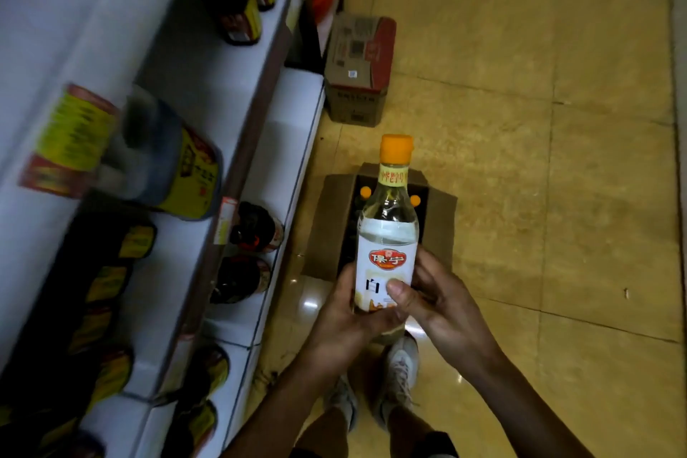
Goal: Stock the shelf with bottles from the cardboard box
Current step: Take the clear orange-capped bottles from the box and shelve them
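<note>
Both hands, left (347, 312) and right (438, 301), hold the bottle (386, 234) upright, fingers (399, 290) wrapped round it, above the open box (331, 230).

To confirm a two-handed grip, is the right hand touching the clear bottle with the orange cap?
Touching. In the head view the right hand wraps the clear bottle, its thumb pressed across the white label.

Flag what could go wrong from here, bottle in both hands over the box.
1. The left hand and right hand grip only the lower part of the clear orange-capped bottle; a slip could drop it onto the orange caps in the open brown cardboard box or the glossy tiled floor.
2. Dark yellow-labelled bottles stand near the front edge of the white shelf; sliding this one in could knock one off.
</note>
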